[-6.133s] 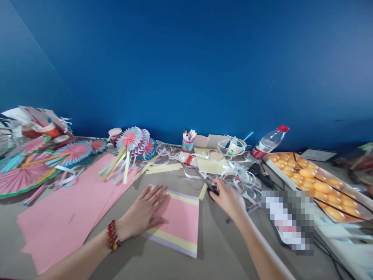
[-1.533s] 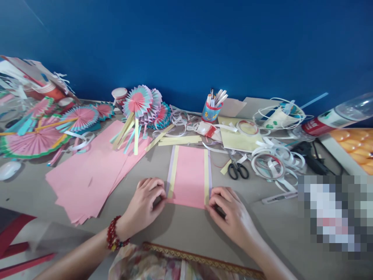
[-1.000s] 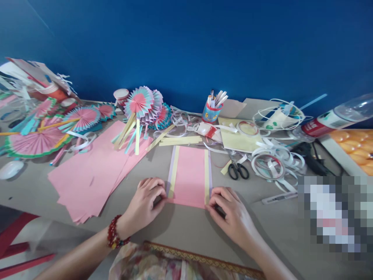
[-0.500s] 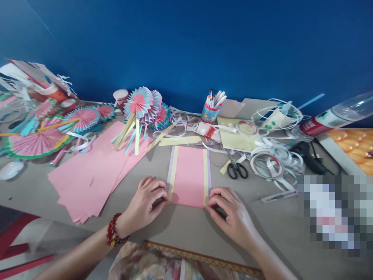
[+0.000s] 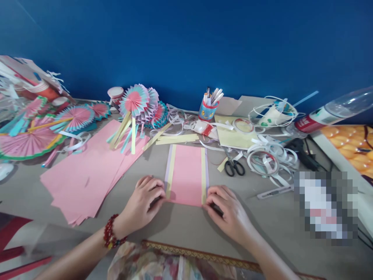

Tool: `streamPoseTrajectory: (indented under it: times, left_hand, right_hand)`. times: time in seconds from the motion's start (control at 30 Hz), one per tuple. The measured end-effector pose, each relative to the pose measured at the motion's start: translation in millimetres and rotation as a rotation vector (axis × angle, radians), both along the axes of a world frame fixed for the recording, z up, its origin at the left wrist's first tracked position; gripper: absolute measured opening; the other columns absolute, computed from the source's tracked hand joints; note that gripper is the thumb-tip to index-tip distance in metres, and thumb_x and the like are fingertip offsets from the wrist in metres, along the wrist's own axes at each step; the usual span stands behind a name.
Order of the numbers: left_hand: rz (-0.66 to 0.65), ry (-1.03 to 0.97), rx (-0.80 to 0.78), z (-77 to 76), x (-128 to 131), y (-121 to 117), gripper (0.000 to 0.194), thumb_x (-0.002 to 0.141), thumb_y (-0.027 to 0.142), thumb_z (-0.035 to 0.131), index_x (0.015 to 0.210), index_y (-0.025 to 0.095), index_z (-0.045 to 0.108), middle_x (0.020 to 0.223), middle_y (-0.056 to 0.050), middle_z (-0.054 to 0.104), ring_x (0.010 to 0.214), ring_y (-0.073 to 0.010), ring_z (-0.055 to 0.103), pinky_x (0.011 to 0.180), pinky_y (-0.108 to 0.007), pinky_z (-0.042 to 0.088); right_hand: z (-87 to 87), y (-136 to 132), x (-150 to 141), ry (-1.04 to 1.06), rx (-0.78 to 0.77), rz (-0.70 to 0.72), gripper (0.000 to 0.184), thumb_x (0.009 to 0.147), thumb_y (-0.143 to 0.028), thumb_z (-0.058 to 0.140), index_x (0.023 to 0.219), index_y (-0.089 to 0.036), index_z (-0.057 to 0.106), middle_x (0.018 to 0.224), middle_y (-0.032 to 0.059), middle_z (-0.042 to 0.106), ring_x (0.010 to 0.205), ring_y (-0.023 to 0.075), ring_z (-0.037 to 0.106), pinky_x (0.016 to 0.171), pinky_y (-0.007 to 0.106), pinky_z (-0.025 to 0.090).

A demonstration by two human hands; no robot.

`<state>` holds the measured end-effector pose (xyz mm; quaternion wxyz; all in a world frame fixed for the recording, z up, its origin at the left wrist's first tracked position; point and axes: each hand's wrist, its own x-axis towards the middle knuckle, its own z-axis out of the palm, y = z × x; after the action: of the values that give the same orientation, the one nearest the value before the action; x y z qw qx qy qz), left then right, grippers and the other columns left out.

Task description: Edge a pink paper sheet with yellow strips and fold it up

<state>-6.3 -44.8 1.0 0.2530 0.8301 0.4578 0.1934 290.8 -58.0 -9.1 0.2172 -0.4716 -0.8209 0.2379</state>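
Observation:
A pink sheet of paper [image 5: 187, 175] lies on the table in front of me, with yellow and lilac bands along its left and right sides. My left hand [image 5: 149, 198] pinches its near left corner between thumb and fingers. At the near right corner, my right hand [image 5: 223, 206] holds the paper in the same way. The near edge between the two hands looks slightly raised or folded. A red bead bracelet [image 5: 110, 232] circles my left wrist.
Left lie a stack of pink sheets [image 5: 84, 171] and folded paper fans [image 5: 134, 101]. Right are black-handled scissors [image 5: 234, 168], a box cutter [image 5: 275, 192], tape rolls with white strips [image 5: 264, 161], a glue gun [image 5: 303, 151] and a plastic bottle [image 5: 326, 115]. A pen cup [image 5: 208, 110] stands behind.
The view has shifted slightly, so the table's things sit a little further left. Both hands keep their hold on the paper's near corners with almost no movement.

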Motion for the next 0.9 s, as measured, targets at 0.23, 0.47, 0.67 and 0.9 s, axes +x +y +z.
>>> streamPoseTrajectory:
  times: [0.23,0.47,0.67,0.9]
  left_hand:
    - [0.006,0.002,0.03,-1.4,-0.6,-1.3,0.011,0.093,0.014,0.049,0.085,0.02,0.054,0.096,-0.004,0.058,0.09,-0.0204,0.052,0.091,-0.041,0.039]
    - [0.005,0.014,0.009,-0.7,-1.5,-1.4,0.01,0.093,0.015,0.05,0.086,0.021,0.054,0.097,-0.003,0.059,0.091,-0.0198,0.054,0.1,-0.044,0.036]
    - [0.002,0.016,0.004,2.0,-0.7,0.7,0.014,0.092,0.012,0.048,0.084,0.021,0.054,0.095,-0.002,0.06,0.089,-0.0182,0.056,0.101,-0.043,0.038]
    - [0.021,0.045,0.028,0.9,0.5,-0.9,0.012,0.091,0.012,0.049,0.084,0.021,0.053,0.095,-0.002,0.059,0.089,-0.0185,0.056,0.103,-0.043,0.037]
  right_hand:
    - [0.4,1.5,0.2,-0.025,-0.031,-0.003,0.012,0.091,-0.015,0.056,0.082,-0.022,0.051,0.095,0.0037,0.057,0.089,0.0207,0.053,0.079,0.035,0.041]
    - [2.9,2.0,-0.4,-0.024,-0.042,-0.003,0.014,0.09,-0.014,0.056,0.081,-0.022,0.05,0.093,0.0033,0.056,0.087,0.0198,0.053,0.079,0.034,0.042]
    - [3.6,2.9,1.5,-0.021,-0.029,0.012,0.013,0.092,-0.017,0.055,0.081,-0.023,0.053,0.095,0.0041,0.058,0.086,0.0196,0.054,0.076,0.033,0.044]
    - [4.7,2.7,-0.1,-0.048,-0.029,0.014,0.013,0.092,-0.016,0.052,0.081,-0.022,0.052,0.093,0.004,0.057,0.087,0.0205,0.054,0.077,0.034,0.043]
